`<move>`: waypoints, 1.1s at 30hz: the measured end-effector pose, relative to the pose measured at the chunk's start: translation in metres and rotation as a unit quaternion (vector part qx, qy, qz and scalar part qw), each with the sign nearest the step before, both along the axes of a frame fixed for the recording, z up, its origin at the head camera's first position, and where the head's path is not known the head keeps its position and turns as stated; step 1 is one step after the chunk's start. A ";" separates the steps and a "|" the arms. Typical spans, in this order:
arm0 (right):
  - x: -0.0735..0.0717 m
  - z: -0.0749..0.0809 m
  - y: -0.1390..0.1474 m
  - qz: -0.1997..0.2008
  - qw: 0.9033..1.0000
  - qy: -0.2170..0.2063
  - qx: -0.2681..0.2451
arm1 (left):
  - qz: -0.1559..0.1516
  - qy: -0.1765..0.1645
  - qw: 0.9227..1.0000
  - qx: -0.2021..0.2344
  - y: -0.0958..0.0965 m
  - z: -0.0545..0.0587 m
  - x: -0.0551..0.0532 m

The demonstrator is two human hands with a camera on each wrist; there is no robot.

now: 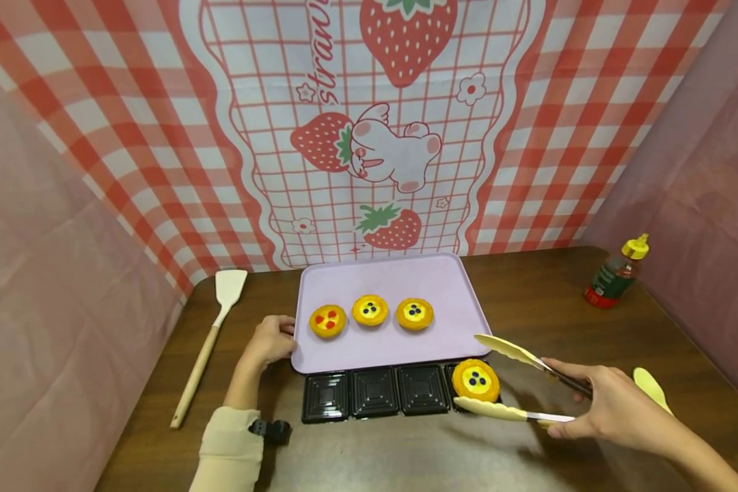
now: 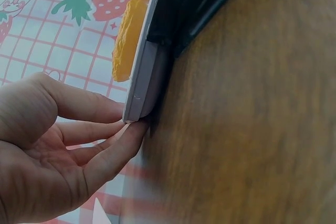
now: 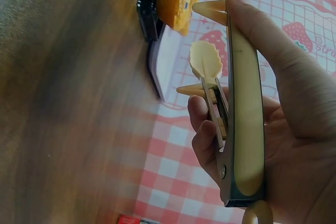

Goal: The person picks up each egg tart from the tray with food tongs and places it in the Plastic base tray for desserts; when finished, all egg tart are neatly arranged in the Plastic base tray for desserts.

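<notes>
My left hand (image 1: 272, 339) pinches the left edge of a lilac tray (image 1: 381, 277); the left wrist view shows thumb and fingers at its rim (image 2: 135, 95). My right hand (image 1: 611, 408) grips a pair of cream-tipped tongs (image 1: 498, 408). Their arms are spread on either side of a blueberry-topped tart (image 1: 476, 381), which sits in the rightmost compartment of a black plastic tray (image 1: 326, 398). Its other compartments hold nothing. On the lilac tray lie a tart with red topping (image 1: 328, 321) and two blueberry-topped tarts, one in the middle (image 1: 370, 311) and one farther right (image 1: 415, 314).
A white spatula with a wooden handle (image 1: 198, 369) lies at the left. At the back right stands a sauce bottle with a yellow cap (image 1: 615, 273). Behind my right hand, a pale yellow utensil end (image 1: 650, 388) shows. A strawberry-print cloth (image 1: 270, 137) hangs behind the table.
</notes>
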State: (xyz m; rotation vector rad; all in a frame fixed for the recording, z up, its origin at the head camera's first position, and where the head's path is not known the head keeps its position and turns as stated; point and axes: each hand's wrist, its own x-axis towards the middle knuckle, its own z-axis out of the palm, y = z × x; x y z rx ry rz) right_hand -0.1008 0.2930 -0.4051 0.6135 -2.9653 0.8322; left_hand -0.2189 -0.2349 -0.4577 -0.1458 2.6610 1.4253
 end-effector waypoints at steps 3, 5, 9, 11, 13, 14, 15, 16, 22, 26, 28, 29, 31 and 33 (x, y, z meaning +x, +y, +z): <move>0.000 0.002 0.000 -0.002 1.000 0.003 -0.003 | -0.001 0.002 1.000 0.001 0.000 -0.001 0.000; -0.001 0.004 0.000 -0.001 1.000 0.008 -0.004 | -0.001 0.002 1.000 0.001 -0.001 0.000 0.000; -0.005 0.009 -0.002 -0.006 1.000 0.025 -0.004 | 0.003 0.001 1.000 0.003 0.000 0.001 -0.001; -0.008 0.011 -0.004 -0.008 0.999 0.038 -0.006 | 0.006 -0.001 1.000 0.005 0.000 0.001 -0.001; -0.012 0.015 -0.007 -0.005 0.999 0.048 -0.007 | 0.006 -0.001 1.000 0.009 0.000 0.001 0.000; -0.015 0.017 -0.009 -0.003 0.999 0.053 -0.005 | 0.007 -0.002 1.000 0.011 0.001 0.001 0.000; -0.018 0.020 -0.011 -0.001 0.998 0.058 -0.004 | 0.007 -0.002 1.000 0.013 0.001 0.001 0.001; -0.022 0.023 -0.013 0.001 0.998 0.062 -0.002 | 0.008 -0.002 1.000 0.016 0.001 0.000 0.001; -0.048 0.034 -0.032 0.020 0.999 0.045 0.002 | 0.012 -0.006 1.000 0.028 -0.002 -0.003 0.004; -0.069 0.033 -0.047 0.031 0.999 0.035 -0.008 | 0.007 -0.002 0.999 0.032 -0.002 -0.002 0.004; -0.078 0.031 -0.055 0.035 0.999 0.029 -0.015 | 0.008 -0.001 1.000 0.029 -0.002 -0.001 0.003; -0.082 0.029 -0.058 0.035 0.999 0.024 -0.018 | 0.008 -0.001 1.000 0.028 -0.002 -0.001 0.003; -0.089 0.025 -0.064 0.034 0.999 0.014 -0.022 | 0.008 -0.002 1.000 0.027 -0.002 -0.001 0.002; -0.096 0.020 -0.070 0.034 0.999 0.007 -0.020 | 0.011 -0.004 1.000 0.027 -0.002 -0.001 0.001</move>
